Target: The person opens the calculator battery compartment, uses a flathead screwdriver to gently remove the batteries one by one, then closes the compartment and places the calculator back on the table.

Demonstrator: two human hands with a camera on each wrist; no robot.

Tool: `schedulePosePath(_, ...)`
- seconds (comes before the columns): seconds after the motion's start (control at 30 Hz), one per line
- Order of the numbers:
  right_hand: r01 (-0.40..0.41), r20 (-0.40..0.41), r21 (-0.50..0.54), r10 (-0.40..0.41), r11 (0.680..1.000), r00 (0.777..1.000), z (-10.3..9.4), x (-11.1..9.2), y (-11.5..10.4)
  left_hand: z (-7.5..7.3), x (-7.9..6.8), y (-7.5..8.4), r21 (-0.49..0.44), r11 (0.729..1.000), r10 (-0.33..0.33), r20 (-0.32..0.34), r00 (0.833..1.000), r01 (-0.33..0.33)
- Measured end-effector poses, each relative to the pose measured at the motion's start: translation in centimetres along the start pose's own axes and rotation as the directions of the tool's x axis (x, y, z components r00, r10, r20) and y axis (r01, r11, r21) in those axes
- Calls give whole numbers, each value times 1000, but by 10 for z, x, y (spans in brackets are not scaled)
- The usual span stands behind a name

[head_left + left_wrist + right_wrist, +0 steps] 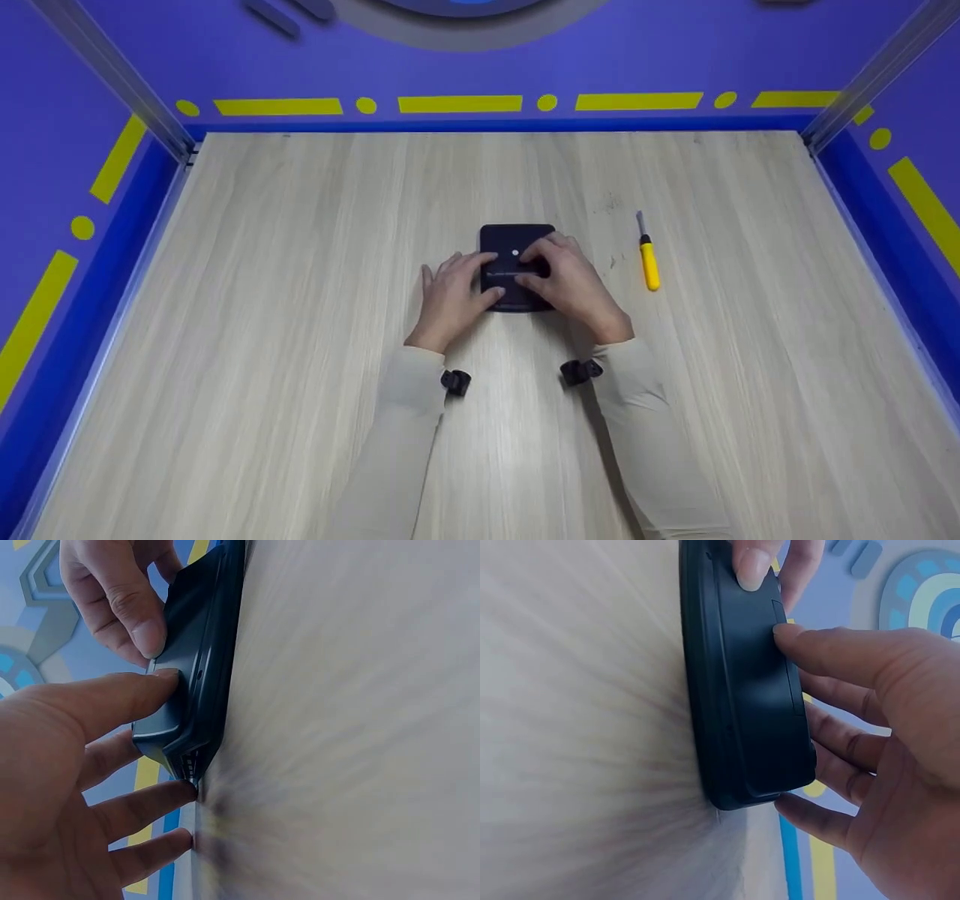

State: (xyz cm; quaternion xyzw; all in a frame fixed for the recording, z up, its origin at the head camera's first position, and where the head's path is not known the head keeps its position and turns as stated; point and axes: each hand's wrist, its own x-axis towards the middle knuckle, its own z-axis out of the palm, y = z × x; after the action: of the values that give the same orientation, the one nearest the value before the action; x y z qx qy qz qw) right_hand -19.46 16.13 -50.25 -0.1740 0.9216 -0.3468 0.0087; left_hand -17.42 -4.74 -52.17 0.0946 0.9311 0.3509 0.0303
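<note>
A black box-like device with rounded corners lies on the table; its exact kind does not show. On its upper face are a pale round spot and a straight seam, and in the right wrist view a narrow panel outline shows along one edge. My left hand holds the device's left side, thumb on the near face and other fingers spread along the left end. My right hand grips from the right, thumb tip at the panel seam and index finger bent onto the top. Its remaining fingers go behind the far side.
To the right of the device lies a screwdriver with a yellow handle, its blade pointing away from me. Blue-purple walls with yellow marks border the wooden table at the back and both sides. Each wrist wears a small black camera.
</note>
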Motion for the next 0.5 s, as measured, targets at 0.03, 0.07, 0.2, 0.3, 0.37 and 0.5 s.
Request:
schedulePosePath(0.03,0,-1,2,0,1000,1000,0,0,0,0,0,0,2,1000,1,1,1000,-1)
schedulePosePath(0.07,0,-2,4,0,1000,1000,0,0,0,0,0,0,2,1000,1,2,1000,-1)
schedulePosePath(0.2,9,-10,16,-9,1000,1000,1,0,0,0,1,0,7,1000,-3,3,1000,3)
schedulePosePath(0.3,13,-13,24,-13,1000,1000,1,0,0,0,1,0,7,1000,-9,2,1000,9)
schedulePosePath(0.37,14,-15,28,-14,1000,1000,1,0,-1,0,1,0,5,1000,-11,1,1000,11)
schedulePosePath(0.5,8,-15,38,-8,999,1000,-1,1,-1,0,1,0,-5,1000,-5,-9,1000,5)
